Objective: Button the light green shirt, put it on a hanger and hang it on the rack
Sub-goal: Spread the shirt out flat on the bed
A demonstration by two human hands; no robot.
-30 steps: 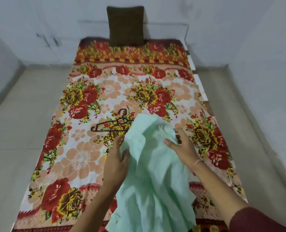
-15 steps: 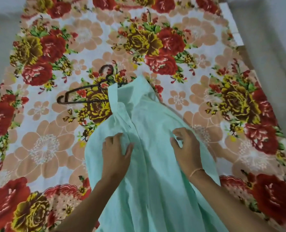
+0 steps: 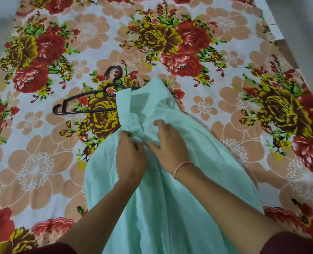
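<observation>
The light green shirt (image 3: 170, 189) lies lengthwise on the floral bedsheet (image 3: 42, 171), collar pointing away from me. My left hand (image 3: 131, 156) pinches the left front edge just below the collar. My right hand (image 3: 170, 143) pinches the facing edge beside it, fingers curled into the cloth. The two hands almost touch over the placket. A black plastic hanger (image 3: 89, 99) lies flat on the sheet to the left of the collar, its right end hidden under the shirt. No rack is in view.
The flowered sheet covers a mattress that fills nearly the whole view. A grey floor strip (image 3: 307, 24) shows past the mattress's right edge at the top right, and a sliver of floor shows at the far left.
Both hands have moved inward from the flat shirt front to the placket below the collar, and now pinch the cloth. The camera has come closer.
</observation>
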